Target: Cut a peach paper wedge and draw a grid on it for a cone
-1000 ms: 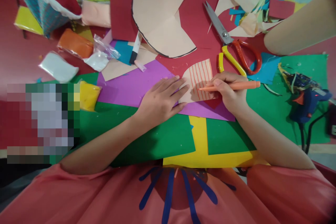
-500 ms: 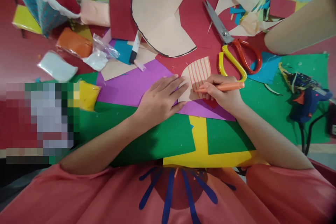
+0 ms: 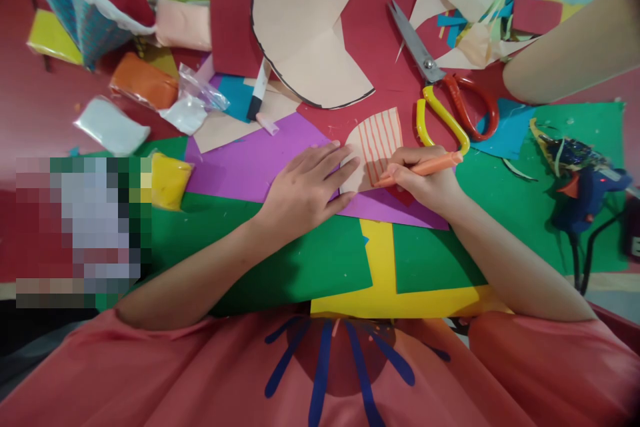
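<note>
orange lines already run across most of the small cream paper piece (image 3: 379,140), which lies on the purple paper sheet (image 3: 260,163) near the middle of the counter. the right hand (image 3: 425,180) is closed around a thin orange marker (image 3: 423,167), its tip touching the lower part of the cream piece. a second ago the marker lay nearly level and reached further toward the right edge of the counter; now it is tilted, drawn in closer, and the tip sits lower on the paper, so another stroke seems to have been pulled down toward the near edge. the striping looks well along.

the left hand (image 3: 305,190) lies flat and open, fingers spread, pressing on the purple sheet with the fingertips touching the cream piece's left edge; it has not shifted.

room is tight on the far side: the yellow-and-red handled scissors (image 3: 440,90) lie just beside the right hand, and the large cream shape outlined in black (image 3: 310,33) sits beyond them toward the far edge. a blue glue gun (image 3: 583,197) rests near the right edge, well apart from the marker. toward the near edge, the green paper sheets (image 3: 320,260) and the yellow paper strip (image 3: 383,267) lie flat under the forearms.
</note>
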Demonstrator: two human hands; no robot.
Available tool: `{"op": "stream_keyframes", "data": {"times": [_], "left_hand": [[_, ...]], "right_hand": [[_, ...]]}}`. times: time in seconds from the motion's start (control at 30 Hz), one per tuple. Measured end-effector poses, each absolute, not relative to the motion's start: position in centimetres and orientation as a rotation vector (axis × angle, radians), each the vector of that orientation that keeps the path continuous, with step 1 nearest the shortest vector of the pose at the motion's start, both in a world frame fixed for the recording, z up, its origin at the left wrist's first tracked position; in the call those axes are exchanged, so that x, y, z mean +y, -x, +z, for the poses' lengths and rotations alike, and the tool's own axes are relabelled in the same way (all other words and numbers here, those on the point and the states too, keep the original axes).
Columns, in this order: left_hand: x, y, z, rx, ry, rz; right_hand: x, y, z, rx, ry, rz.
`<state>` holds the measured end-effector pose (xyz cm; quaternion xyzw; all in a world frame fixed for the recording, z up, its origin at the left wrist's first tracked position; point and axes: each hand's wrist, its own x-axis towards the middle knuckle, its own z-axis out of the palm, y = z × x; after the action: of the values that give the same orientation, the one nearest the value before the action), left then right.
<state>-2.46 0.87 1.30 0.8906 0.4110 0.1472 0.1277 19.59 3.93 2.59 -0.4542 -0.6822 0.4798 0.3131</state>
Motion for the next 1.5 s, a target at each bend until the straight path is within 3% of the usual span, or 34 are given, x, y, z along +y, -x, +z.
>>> {"op": "stream_keyframes", "data": {"times": [0.43,0.73,1.5], "left_hand": [[0.89,2.48,1.31,1.195,-2.626,0.440],[0.68,2.33,1.32,1.011,-2.657,0.420],[0.41,2.02,1.67,0.885,-2.774,0.421]], "right_hand": [[4.01,-19.87,2.50,-1.710,1.190,1.361],[3.43,-20.15,2.07,-1.525,1.249,1.091],[3.88,-19.60,1.74,-1.595,1.312,1.124]]}}
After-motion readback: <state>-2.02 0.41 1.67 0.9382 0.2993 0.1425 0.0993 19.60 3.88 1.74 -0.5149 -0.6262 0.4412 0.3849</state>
